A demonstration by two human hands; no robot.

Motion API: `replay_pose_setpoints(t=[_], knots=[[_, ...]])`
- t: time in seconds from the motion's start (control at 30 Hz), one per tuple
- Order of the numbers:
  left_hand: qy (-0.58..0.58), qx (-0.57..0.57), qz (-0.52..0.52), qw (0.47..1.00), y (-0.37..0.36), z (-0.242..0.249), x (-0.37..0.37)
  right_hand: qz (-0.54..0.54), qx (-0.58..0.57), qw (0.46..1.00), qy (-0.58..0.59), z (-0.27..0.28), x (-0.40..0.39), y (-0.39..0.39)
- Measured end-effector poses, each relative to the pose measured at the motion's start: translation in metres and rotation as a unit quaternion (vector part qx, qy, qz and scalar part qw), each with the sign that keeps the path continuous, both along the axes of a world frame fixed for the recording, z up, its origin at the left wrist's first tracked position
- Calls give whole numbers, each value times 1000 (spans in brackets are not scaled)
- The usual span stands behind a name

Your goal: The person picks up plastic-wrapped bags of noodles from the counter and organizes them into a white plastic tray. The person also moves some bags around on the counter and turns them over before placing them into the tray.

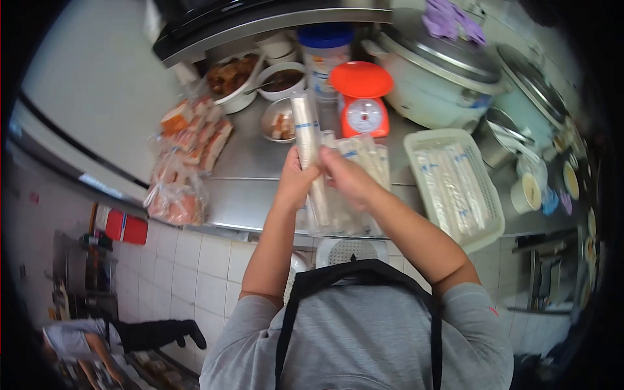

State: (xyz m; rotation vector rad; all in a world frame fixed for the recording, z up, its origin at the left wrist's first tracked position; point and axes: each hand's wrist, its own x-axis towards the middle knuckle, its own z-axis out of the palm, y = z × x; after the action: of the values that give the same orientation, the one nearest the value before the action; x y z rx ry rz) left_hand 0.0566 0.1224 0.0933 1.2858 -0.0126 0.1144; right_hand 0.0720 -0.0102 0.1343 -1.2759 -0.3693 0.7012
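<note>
My left hand (pixel 298 180) is closed round a long, slim plastic-wrapped sleeve (pixel 305 130), whitish with blue print; what is packed inside I cannot make out. It stands tilted up over the counter's front part. From the other side my right hand (pixel 350 178) grips the same sleeve, thumb against its edge, the other fingers partly hidden. Under and beside my right hand lie several similar wrapped sleeves (pixel 372 156) on the counter. More of them fill a pale plastic basket (pixel 413 174) to the right.
An orange kitchen scale (pixel 364 118) stands behind my hands, near a small metal bowl (pixel 272 122). Bagged sliced bread (pixel 214 144) lies at left. Bowls of dark food (pixel 235 77) and a large lidded cooker (pixel 422 91) line the back. Another person (pixel 88 341) is at lower left.
</note>
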Motion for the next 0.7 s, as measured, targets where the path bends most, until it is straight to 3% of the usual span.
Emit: replay_pose_setpoints(t=[0.07, 0.2, 0.27, 0.3, 0.33, 0.4, 0.47, 0.57, 0.7], knots=[[-44, 158, 82, 983, -44, 2, 3, -65, -45, 994, -77, -5, -2, -14], [-166, 258, -73, 949, -89, 10, 8, -132, -97, 979, -123, -27, 22, -78], [-80, 204, -154, 963, -104, 24, 2, -169, -108, 979, -37, -15, 26, -126], [-36, 176, -193, 965, -110, 28, 1, -188, -113, 973, -67, -11, 27, -149], [-47, 236, -163, 957, -112, 26, 4, -206, -117, 967, -98, -10, 29, -173], [-68, 351, -101, 929, -102, 14, 16, -236, -235, 937, -105, -19, 38, -221], [-18, 319, -40, 947, -85, -7, 25, -246, -292, 916, -119, -41, 49, -263], [44, 307, 56, 949, -62, -12, 21, -210, -351, 911, -50, -62, 53, -292], [92, 265, 123, 952, -31, -27, 15, -230, -275, 933, -26, -99, 53, -303]])
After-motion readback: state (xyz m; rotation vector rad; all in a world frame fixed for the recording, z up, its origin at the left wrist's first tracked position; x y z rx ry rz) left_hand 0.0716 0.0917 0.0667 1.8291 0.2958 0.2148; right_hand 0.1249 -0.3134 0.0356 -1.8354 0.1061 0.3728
